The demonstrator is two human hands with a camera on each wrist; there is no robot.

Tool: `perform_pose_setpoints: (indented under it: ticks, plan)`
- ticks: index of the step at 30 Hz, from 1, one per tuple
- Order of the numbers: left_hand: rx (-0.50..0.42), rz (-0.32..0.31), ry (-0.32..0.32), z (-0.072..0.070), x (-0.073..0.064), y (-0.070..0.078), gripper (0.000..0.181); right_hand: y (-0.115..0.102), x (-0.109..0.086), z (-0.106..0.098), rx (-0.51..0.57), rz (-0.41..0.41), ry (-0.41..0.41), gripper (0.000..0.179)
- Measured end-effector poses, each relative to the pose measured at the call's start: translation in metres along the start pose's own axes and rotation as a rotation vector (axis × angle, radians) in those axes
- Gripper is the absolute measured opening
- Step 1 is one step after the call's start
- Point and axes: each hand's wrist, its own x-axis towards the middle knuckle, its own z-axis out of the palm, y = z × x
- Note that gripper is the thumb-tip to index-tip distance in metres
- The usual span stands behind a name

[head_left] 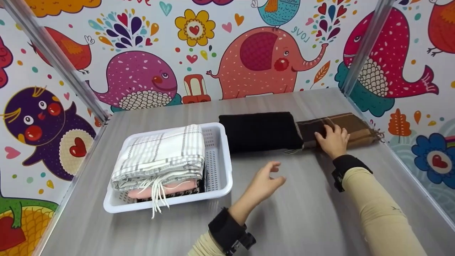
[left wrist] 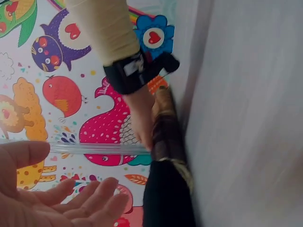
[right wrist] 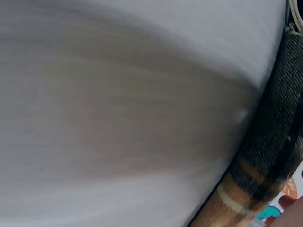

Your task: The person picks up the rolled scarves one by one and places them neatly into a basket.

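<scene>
A brown plaid scarf (head_left: 357,126), folded flat with fringe at its right end, lies at the right of the table. My right hand (head_left: 333,140) rests on top of it with fingers spread. Directly left of it is a folded black scarf (head_left: 261,131), its fringed end meeting the plaid one. My left hand (head_left: 265,183) hovers in front of the black scarf, thumb apart from loosely bent fingers, holding nothing. The left wrist view shows those left fingers (left wrist: 90,198) apart from the cloth. In the right wrist view, the plaid scarf (right wrist: 265,161) fills the right side.
Left on the table stands a white plastic basket (head_left: 229,170). It holds a folded white checked scarf (head_left: 160,153) on top of a pink cloth (head_left: 177,186) and a dark patterned one, with white fringe hanging over the front rim. Cartoon-printed walls (head_left: 199,64) and metal posts border the table.
</scene>
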Motion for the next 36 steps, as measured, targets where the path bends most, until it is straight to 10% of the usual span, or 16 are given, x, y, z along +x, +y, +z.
perform_pose_setpoints:
  ticks: [16,36]
  plan:
    - [0.095,-0.054,-0.035,0.008,-0.001,-0.034,0.045,-0.014,0.019,-0.007,-0.13,0.196,-0.464,0.085]
    - [0.117,-0.067,-0.008,-0.003,0.006,-0.049,0.044,-0.025,0.022,-0.036,-0.245,0.183,-0.732,0.087]
